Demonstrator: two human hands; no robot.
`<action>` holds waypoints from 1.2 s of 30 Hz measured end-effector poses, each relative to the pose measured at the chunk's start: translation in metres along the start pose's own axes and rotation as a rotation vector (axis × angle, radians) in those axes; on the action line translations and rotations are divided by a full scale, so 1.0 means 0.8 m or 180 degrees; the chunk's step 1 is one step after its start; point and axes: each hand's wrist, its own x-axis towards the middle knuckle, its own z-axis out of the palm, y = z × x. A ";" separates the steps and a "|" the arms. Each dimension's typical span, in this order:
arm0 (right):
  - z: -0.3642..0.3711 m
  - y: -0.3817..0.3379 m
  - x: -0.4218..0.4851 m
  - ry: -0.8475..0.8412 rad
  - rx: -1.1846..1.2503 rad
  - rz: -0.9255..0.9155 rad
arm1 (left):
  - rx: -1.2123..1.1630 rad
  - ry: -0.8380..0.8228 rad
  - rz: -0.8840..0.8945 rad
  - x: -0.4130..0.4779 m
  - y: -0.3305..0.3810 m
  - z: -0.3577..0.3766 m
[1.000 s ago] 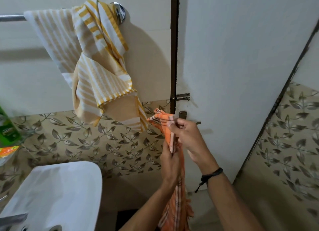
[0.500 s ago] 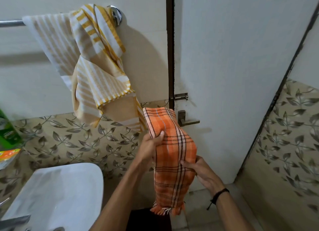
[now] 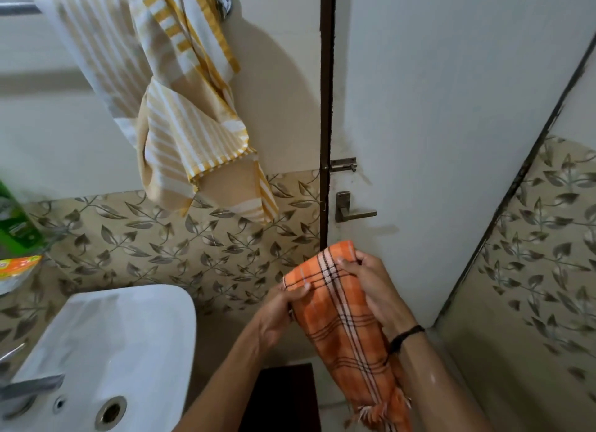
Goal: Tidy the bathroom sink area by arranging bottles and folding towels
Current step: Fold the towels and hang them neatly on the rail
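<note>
A: So, what are the hands doing?

B: Both hold the orange towel [image 3: 342,315], close in front of the person. The left hand [image 3: 277,315] pinches one top corner. The right hand [image 3: 371,286] pinches the other top corner, fingers curled over the edge.

A: Is that new?

B: Yes. Half a second ago the towel hung higher, and the right hand was low on its side. Now the towel has come down and the right hand has moved up to the top. The cloth hangs slanted, with its fringe at the bottom.

A: What does that mean?

B: I think the fold is only part done. It looks narrow, but still long.

A: And next to it?

B: The white sink [image 3: 106,344] is to the left, apart from the towel.

A: Farther back?

B: A yellow striped towel [image 3: 180,115] hangs bunched on the rail [image 3: 16,8], not folded yet. The door [image 3: 451,109] is behind the hands. A green bottle [image 3: 16,218] sits at the far left, blurry.
</note>
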 end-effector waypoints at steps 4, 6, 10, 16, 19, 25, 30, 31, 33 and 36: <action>-0.016 -0.020 0.002 0.0220 -0.0273 -0.0138 | 0.0338 0.0005 0.0214 0.003 0.011 0.008; -0.018 -0.026 0.004 0.0420 -0.0125 -0.0212 | 0.0632 -0.0062 0.0195 0.005 0.014 0.012; -0.028 -0.041 0.003 0.0285 0.0288 -0.0407 | 0.0964 -0.0115 0.0585 0.011 0.024 0.021; -0.057 -0.037 0.012 0.0410 0.0119 -0.0635 | 0.0573 -0.0295 0.1014 0.015 0.071 0.051; -0.061 0.001 0.015 0.1493 0.0187 -0.0625 | 0.0500 -0.0214 0.1065 0.015 0.088 0.060; -0.028 0.158 0.001 0.1334 -0.0794 0.0629 | 0.0527 -0.0059 0.1126 0.012 0.106 0.061; -0.012 0.206 -0.009 0.1063 -0.0800 0.1172 | 0.0428 0.0035 0.1251 0.010 0.113 0.056; -0.012 0.203 -0.007 0.1040 -0.0774 0.1177 | 0.0416 0.0016 0.1279 0.008 0.114 0.056; -0.016 0.200 0.002 0.1056 -0.0795 0.1098 | 0.0389 -0.0031 0.1342 0.006 0.117 0.056; -0.021 0.191 0.016 0.1175 -0.0589 0.0966 | 0.0305 -0.0021 0.1380 0.002 0.122 0.058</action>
